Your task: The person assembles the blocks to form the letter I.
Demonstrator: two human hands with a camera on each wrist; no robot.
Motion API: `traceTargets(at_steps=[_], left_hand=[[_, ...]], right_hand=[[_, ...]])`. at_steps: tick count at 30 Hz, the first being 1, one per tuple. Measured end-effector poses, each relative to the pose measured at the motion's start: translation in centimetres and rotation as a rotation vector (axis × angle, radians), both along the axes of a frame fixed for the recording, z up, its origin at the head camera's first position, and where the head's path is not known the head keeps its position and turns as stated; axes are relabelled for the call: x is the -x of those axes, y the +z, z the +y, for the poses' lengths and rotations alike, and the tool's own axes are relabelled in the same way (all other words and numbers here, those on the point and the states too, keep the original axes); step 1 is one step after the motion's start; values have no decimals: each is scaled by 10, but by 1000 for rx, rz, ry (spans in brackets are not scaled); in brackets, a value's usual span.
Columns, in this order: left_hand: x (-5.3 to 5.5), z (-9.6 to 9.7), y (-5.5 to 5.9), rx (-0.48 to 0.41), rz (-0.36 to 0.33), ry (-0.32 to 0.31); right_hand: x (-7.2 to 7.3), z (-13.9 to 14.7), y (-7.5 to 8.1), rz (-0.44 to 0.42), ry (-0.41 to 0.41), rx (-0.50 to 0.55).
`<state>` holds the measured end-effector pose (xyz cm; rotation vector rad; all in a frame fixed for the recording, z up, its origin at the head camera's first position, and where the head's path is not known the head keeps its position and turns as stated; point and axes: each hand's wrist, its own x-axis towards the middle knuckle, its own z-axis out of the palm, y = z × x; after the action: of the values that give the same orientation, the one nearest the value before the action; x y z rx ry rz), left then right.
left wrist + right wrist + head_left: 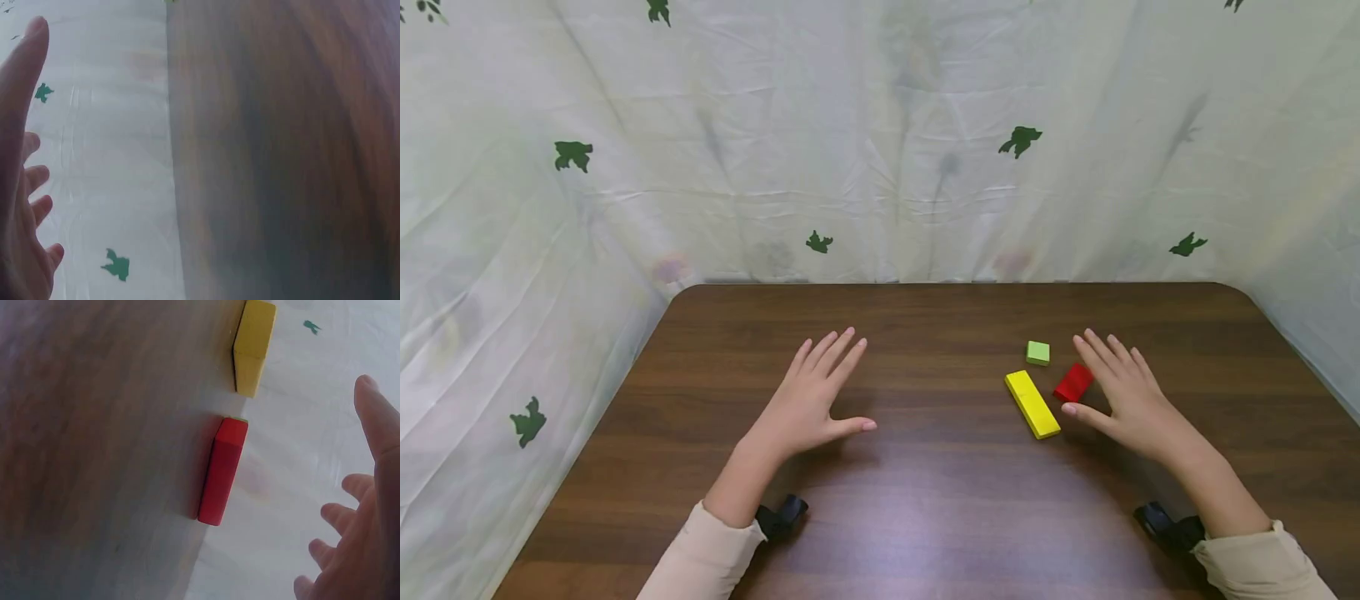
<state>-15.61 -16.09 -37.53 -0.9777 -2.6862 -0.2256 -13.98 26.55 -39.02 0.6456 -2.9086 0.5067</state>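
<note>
The right grip (1129, 402) is spread wide, thumb well away from the straight fingers, and its palm is empty. The red block (1073, 383) lies in front of the gap between its thumb and index finger; the right wrist view shows the two apart. Just left of the thumb is the long yellow block (1033, 405), lying flat, and left of the index fingertip sits the small light-green block (1038, 353). The left grip (811, 406) is likewise spread, fingers slightly parted, well to the left of all three blocks and holding nothing.

Under both grips is a dark brown wood-grain desk (940, 500), with rounded far corners and a pale sheen between the forearms. Beyond the grips and to either side hangs whitish cloth (865, 125) with dark green leaf-like shapes and faint flower prints.
</note>
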Motion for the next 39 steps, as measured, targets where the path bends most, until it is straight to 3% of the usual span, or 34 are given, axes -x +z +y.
traceTargets(at_steps=[7, 18, 22, 30, 39], left_hand=[[-1, 15, -6, -67, 20, -38], [-3, 39, -14, -149, 31, -74], [-3, 48, -16, -179, 34, -87], [-5, 68, -23, -230, -23, -94], [-8, 94, -30, -297, -161, -85]], right_hand=[[6, 4, -5, -20, -2, 101], [7, 7, -7, -146, -76, 209], [7, 8, -11, -138, -78, 248], [9, 11, -25, -100, -86, 319], [13, 14, -39, -111, -92, 388]])
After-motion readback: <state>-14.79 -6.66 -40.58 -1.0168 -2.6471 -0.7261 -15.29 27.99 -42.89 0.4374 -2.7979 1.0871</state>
